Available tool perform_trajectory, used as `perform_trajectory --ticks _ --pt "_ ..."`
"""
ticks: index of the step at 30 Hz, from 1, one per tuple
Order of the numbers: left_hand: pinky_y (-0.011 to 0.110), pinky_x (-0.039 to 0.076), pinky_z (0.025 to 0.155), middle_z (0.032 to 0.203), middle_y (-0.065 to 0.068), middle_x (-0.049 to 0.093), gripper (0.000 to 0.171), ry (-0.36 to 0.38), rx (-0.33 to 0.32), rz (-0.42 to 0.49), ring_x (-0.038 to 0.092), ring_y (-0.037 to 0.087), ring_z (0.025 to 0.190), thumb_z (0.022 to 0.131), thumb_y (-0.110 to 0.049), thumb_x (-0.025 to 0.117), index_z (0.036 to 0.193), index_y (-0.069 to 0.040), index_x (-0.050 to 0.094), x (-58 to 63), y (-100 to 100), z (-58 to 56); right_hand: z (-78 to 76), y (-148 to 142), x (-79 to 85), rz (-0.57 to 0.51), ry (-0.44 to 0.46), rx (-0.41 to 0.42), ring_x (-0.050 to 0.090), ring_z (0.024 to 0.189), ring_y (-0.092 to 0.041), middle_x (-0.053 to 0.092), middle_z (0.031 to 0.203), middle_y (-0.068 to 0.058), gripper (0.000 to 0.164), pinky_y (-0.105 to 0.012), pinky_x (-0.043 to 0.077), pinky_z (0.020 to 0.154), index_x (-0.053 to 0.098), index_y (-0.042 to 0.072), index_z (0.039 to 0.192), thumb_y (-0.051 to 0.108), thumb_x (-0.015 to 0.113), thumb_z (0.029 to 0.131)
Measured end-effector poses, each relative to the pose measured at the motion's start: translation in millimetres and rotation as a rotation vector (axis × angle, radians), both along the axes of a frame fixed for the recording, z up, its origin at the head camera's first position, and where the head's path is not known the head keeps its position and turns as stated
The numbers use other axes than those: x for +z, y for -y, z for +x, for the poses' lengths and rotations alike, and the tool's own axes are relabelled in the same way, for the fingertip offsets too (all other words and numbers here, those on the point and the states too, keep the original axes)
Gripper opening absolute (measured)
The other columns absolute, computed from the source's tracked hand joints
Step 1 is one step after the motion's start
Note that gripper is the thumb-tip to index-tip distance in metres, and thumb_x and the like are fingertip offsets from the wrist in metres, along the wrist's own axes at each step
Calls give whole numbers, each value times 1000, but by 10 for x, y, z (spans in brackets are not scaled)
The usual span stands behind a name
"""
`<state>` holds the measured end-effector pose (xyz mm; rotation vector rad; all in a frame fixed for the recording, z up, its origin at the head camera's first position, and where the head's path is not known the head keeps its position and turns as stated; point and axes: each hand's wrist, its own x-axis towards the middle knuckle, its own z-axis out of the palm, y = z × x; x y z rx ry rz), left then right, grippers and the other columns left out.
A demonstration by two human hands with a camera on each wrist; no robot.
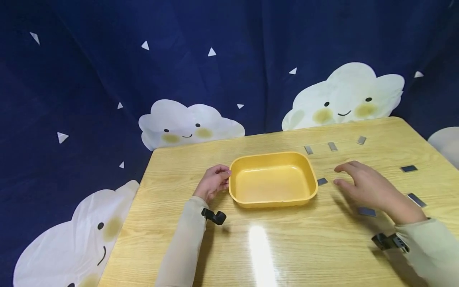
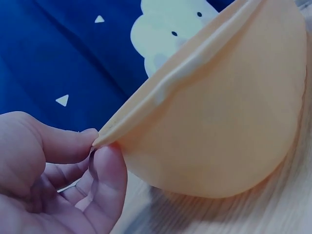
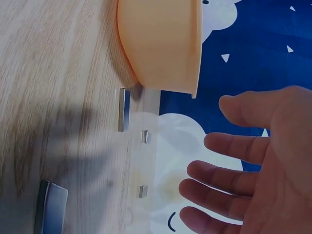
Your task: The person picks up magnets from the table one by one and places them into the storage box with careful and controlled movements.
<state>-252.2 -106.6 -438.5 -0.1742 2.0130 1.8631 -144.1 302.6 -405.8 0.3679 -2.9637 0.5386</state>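
Observation:
A yellow rectangular tray [image 1: 272, 203] with rounded corners stands on the wooden table, its inside bare. My left hand [image 1: 212, 182] pinches the tray's left rim between thumb and forefinger; the left wrist view shows this grip on the rim [image 2: 161, 92] up close. To the right of the tray my right hand [image 1: 371, 189] hovers above the table, fingers spread and bent a little, with nothing in it. One flat grey rectangular piece [image 1: 322, 181] lies beside the tray's right side, and another [image 1: 366, 211] lies below the right hand, partly covered by it.
More flat grey pieces lie on the table: several along the back, such as one piece [image 1: 332, 146], and a dark piece [image 1: 408, 168] and a silver-edged piece [image 1: 416, 200] at the right. A dark blue curtain [image 1: 229, 24] with clouds hangs behind the wooden table [image 1: 305, 247].

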Motion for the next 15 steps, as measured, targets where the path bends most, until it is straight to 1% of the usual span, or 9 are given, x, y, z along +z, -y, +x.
perform_trajectory --ticks 4,7,9,12,15 --pt "20 50 61 85 1 57 19 13 -11 15 55 11 68 97 -11 62 115 -3 61 13 -7 -20 34 -13 -15 -8 41 -27 57 114 -49 59 127 -29 39 -64 47 92 60 -1 125 27 62 97" --pt "20 51 62 87 0 59 22 31 -21 12 56 10 68 97 -14 64 116 -3 62 7 -9 -21 44 -23 -19 -4 45 -29 57 114 -49 58 126 -29 39 -64 47 91 60 -1 125 27 62 97" --pt "21 52 62 88 0 60 24 37 -26 8 58 11 68 96 -14 65 117 -3 61 -3 -9 -15 29 -26 -13 2 26 -16 58 112 -49 59 125 -29 38 -63 48 90 60 -1 124 26 64 97" --pt "22 53 63 89 1 60 25 28 -10 12 58 11 68 95 -11 65 117 -2 60 -10 -6 2 -20 -16 14 11 -1 7 59 111 -47 61 123 -28 37 -62 48 89 61 -2 123 24 64 96" --pt "21 52 62 88 2 58 24 13 23 24 57 11 67 93 -7 65 116 0 60 -8 -1 15 -75 4 44 20 -10 22 60 111 -47 61 123 -28 37 -62 49 89 62 -2 122 24 65 96"
